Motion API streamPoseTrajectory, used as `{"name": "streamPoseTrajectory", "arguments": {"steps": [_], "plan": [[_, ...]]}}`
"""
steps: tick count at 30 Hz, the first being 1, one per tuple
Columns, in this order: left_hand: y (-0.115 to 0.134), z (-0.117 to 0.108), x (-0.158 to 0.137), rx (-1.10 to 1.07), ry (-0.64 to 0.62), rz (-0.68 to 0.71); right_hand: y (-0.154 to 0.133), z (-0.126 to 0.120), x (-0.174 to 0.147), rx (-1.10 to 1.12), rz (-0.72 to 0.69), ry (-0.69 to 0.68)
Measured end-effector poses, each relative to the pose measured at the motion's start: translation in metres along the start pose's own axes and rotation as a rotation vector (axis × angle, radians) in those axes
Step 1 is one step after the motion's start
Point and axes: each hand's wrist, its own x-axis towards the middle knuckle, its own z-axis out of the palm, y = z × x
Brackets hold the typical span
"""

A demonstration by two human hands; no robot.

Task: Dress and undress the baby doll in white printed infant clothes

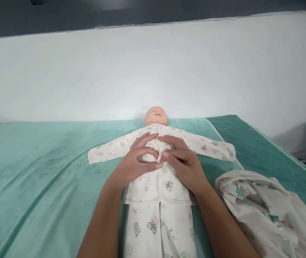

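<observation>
A baby doll (156, 115) lies on its back, dressed in a white long-sleeved baby jacket (146, 184) with small animal prints. Its sleeves stretch out to both sides. Matching trousers (144, 229) cover the legs below the hem. My left hand (139, 157) rests over the chest, fingertips pinching the jacket's front edge near the middle seam. From the other side, my right hand (182, 157) grips the same front opening, thumb and fingers close together. Whatever small fastener may lie between the fingertips is hidden.
A crumpled white printed cloth (271, 211) lies at the right, close to my right forearm. Green plush covering (48, 179) spreads under the doll, with a darker green piece (263, 143) at the right. A white wall (153, 71) rises directly behind the doll's head.
</observation>
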Motion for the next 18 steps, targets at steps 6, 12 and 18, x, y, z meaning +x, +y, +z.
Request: {"name": "streamPoseTrajectory", "arguments": {"steps": [6, 12, 18], "plan": [[-0.0013, 0.0016, 0.0005, 0.030, 0.011, 0.011, -0.0014, 0.0001, -0.0016, 0.027, 0.034, 0.016], [0.0017, 0.0010, -0.0001, -0.059, -0.011, -0.015, -0.0002, -0.0002, -0.0025, 0.066, 0.101, 0.070], [0.0022, 0.0009, -0.0007, -0.083, -0.013, -0.020, -0.0008, 0.0009, -0.0050, 0.016, 0.053, 0.092]]}}
